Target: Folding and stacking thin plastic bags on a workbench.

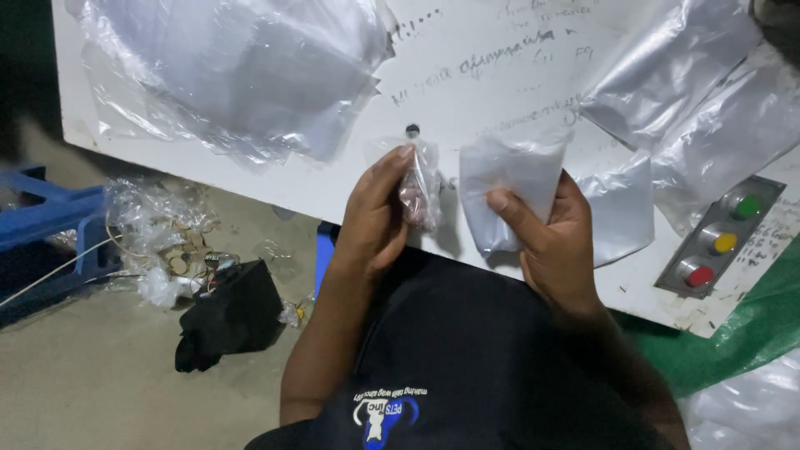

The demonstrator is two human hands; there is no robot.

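A small clear bag [419,190] holding something pinkish hangs pinched between the thumb and fingers of the left hand [373,218], just above the edge of a white table [467,92], while the right hand [550,237] grips an empty clear bag [510,185], thumb pressed across its front. Held only at its top, the filled bag could slip through slick plastic and drop to the floor [100,375]. A panel of 3 coloured buttons [723,242] sits near the right hand, where a stray elbow might knock it.
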